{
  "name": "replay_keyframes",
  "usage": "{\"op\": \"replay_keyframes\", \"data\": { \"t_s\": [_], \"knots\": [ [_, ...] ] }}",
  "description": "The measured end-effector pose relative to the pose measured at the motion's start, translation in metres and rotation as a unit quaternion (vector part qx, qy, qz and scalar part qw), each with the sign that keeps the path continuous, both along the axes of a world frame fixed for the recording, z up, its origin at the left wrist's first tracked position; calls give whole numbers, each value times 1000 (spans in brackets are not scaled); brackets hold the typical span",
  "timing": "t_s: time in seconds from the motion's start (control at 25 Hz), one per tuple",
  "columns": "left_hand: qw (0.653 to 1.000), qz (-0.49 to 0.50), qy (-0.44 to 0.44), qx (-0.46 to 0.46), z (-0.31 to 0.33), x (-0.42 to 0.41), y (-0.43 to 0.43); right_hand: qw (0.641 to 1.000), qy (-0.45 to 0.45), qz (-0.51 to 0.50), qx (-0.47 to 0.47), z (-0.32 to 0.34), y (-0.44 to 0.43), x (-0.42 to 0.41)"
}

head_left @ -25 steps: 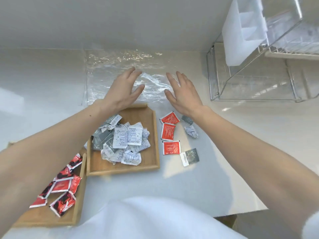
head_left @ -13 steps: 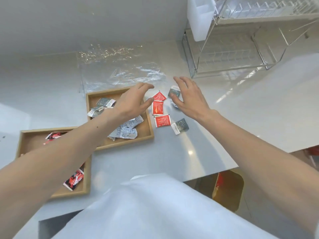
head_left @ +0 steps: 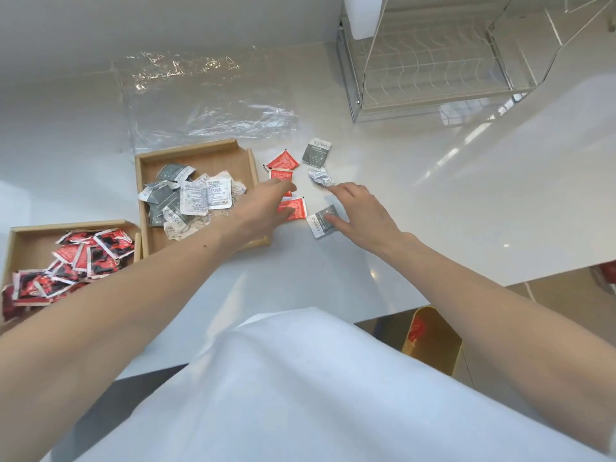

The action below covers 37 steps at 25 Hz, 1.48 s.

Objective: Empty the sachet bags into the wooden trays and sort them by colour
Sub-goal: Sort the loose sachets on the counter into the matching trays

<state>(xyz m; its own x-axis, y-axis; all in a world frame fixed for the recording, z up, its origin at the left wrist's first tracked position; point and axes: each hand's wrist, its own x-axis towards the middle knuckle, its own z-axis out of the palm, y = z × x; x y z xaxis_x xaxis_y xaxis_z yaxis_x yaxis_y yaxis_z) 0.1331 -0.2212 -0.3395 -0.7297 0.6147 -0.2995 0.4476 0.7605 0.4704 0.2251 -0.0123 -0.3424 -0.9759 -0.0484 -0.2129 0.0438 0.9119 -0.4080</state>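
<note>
Two wooden trays stand on the white counter: the near-left tray (head_left: 20, 236) holds several red sachets (head_left: 66, 265), the middle tray (head_left: 196, 151) holds several grey and white sachets (head_left: 188, 195). Loose on the counter to its right lie three red sachets (head_left: 283, 160) and three grey ones (head_left: 316, 151). My left hand (head_left: 260, 208) reaches over the loose red sachets, fingers spread, touching the lower red sachet (head_left: 295, 208). My right hand (head_left: 363, 211) is open, a finger by the crumpled sachet (head_left: 320, 177) and the thumb on the grey sachet (head_left: 321, 221).
An empty clear plastic bag (head_left: 206, 105) lies flat behind the middle tray. A wire dish rack (head_left: 433, 71) stands at the back right. The counter edge runs down the right side, with a yellow bin (head_left: 433, 338) on the floor below. My white garment (head_left: 300, 395) fills the foreground.
Both hands have drawn back from the plastic bag and come down onto the loose sachets to the right of the middle tray. The view has tilted and widened.
</note>
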Motion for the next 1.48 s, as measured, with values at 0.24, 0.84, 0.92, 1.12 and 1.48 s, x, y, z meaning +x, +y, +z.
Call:
{"op": "replay_keyframes", "data": {
  "t_s": [0.24,0.84,0.92,1.12,1.48],
  "knots": [
    [996,17,-14,-86,-14,2,18,996,-59,71,2,-26,9,-7],
    [990,41,-22,-130,-23,3,34,996,-63,57,-34,-46,13,-12],
    [991,54,-44,-114,-25,4,32,994,-71,39,-71,-46,15,-10],
    [995,62,-33,-69,-23,-6,31,984,-66,-49,-156,-39,24,-20],
    [995,67,32,-64,-26,-46,28,962,-74,-132,-229,-21,22,-77]
  ]
}}
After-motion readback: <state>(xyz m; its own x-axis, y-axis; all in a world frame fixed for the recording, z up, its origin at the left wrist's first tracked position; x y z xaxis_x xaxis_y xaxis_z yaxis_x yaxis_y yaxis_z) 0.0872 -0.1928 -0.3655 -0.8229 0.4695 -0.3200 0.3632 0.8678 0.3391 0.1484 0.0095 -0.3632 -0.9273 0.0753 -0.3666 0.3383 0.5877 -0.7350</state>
